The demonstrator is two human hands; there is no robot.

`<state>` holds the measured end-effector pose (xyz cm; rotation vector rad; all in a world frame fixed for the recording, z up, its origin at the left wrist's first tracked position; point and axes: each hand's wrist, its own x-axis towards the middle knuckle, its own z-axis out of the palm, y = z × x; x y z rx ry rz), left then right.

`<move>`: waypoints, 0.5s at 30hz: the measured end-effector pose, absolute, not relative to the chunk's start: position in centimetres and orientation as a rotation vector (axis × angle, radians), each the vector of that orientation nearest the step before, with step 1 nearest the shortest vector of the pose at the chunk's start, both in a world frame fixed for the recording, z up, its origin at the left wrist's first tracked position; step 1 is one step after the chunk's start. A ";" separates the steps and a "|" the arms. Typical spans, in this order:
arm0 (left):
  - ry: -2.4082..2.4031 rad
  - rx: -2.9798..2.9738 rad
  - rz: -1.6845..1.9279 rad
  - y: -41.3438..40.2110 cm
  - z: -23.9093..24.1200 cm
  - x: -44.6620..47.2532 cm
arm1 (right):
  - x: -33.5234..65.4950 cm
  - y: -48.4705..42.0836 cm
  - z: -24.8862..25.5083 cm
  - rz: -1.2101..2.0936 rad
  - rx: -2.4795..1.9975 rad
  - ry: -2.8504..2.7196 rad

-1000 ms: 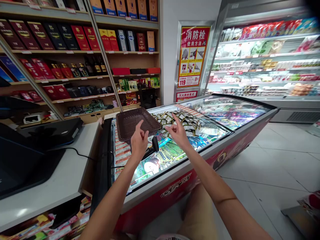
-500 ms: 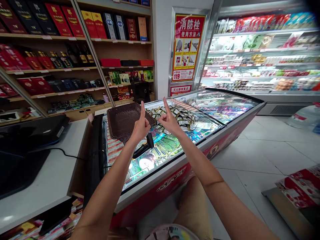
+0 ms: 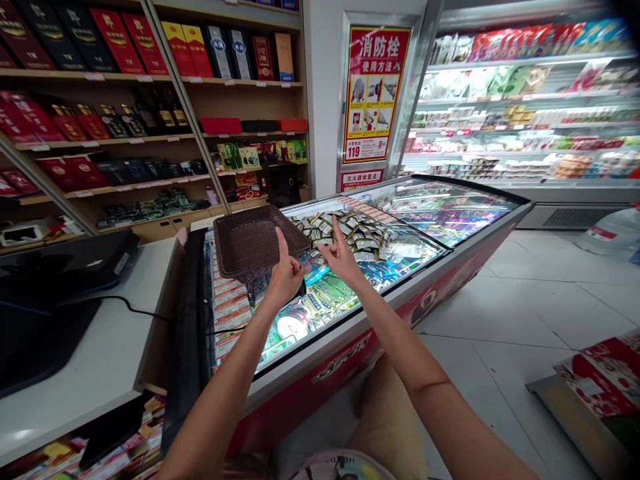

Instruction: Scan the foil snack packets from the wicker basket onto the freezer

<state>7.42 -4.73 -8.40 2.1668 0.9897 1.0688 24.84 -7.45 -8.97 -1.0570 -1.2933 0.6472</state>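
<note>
Both my arms reach out over a glass-topped chest freezer (image 3: pixel 350 320). My left hand (image 3: pixel 287 272) hovers in the air just in front of a brown woven basket (image 3: pixel 250 243) that rests on the freezer lid. Its fingers are curled into a fist with one digit pointing up, and nothing is in it. My right hand (image 3: pixel 343 257) is close beside it, held the same way, above a pile of small green-and-white packets (image 3: pixel 360 233) on the glass. The hands are near each other but apart.
A white counter (image 3: pixel 100 360) with a black register (image 3: pixel 45 320) and a cable stands at the left. Shelves of boxed goods (image 3: pixel 150 100) line the back wall. A red poster (image 3: pixel 375 93), an open chiller (image 3: pixel 525 113), a water jug (image 3: pixel 615 233) and red cartons (image 3: pixel 600 380) are at the right.
Both hands closed from loose fingers into fists with one digit raised, lifted, then sank a little toward the freezer lid. The view shifted slightly down and right.
</note>
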 end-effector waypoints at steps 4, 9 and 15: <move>1.036 2.092 1.019 -7.5 -11.9 6.1 | 25.1 -8.2 -12.9 0.539 -1.153 -1.189; 1.185 2.198 1.063 -12.0 -15.2 4.0 | 25.1 -9.6 -18.0 0.375 -1.373 -1.198; 1.356 2.151 1.068 -15.0 -17.8 2.6 | 24.9 -10.4 -20.2 0.330 -1.462 -1.256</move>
